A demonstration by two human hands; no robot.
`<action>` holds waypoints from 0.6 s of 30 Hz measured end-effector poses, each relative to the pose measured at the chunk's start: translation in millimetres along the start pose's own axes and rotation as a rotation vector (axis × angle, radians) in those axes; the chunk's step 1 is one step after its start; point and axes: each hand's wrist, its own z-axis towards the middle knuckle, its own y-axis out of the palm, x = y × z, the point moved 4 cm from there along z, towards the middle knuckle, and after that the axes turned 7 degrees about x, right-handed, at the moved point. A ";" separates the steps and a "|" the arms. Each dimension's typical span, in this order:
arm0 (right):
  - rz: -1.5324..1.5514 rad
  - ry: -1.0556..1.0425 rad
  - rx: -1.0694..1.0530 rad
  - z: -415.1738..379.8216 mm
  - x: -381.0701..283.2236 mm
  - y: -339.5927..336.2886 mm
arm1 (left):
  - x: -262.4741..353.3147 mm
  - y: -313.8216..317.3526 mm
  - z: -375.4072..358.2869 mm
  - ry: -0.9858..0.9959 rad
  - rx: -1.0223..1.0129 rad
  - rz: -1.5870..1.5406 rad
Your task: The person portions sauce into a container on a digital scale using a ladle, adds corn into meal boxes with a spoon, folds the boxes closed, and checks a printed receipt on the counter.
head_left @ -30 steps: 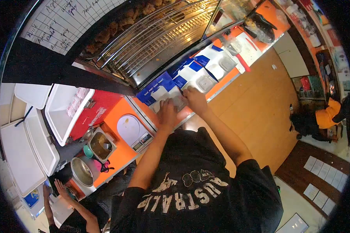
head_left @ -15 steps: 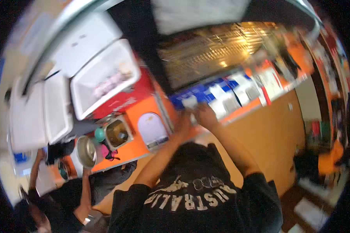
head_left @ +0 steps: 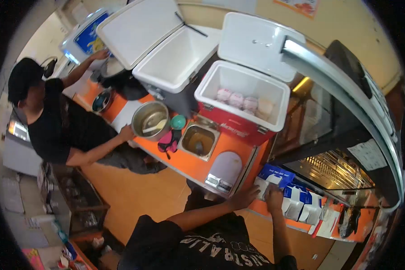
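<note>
My left hand is at the orange counter's edge, fingers closed on the near end of a blue and white box. On the box's right side is my right hand, its fingers bent against it. Beside them lies a blue box lid with white print. More blue and white boxes stand open in a row to the right. Left of my hands sits a kitchen scale with a round-ended plate.
A co-worker at the left holds a metal pot. A red cooler holds wrapped packs; a grey cooler stands open. A metal pan, red-handled knife and glass display cabinet are near.
The view has swung left, bringing the coolers and co-worker further into frame. Both my hands stay at the same box.
</note>
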 end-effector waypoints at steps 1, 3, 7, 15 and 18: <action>0.016 -0.008 -0.041 0.7 -1.2 -5.4 | 3.0 -21.5 -12.6 -0.130 -0.063 -0.177; -0.022 -0.033 -0.054 -0.5 -15.7 -23.4 | 3.3 -59.4 -41.9 -0.195 -0.018 -0.181; -0.009 0.039 -0.123 -1.4 -19.4 -30.4 | -47.9 -57.1 -170.2 -0.620 -0.308 0.108; 0.158 0.237 -0.438 -2.6 42.9 32.9 | -126.1 -16.8 -544.6 -1.940 -0.006 -0.714; -0.083 0.468 -0.211 -8.1 51.5 49.5 | -115.2 -3.6 -566.4 -1.800 -0.074 -1.008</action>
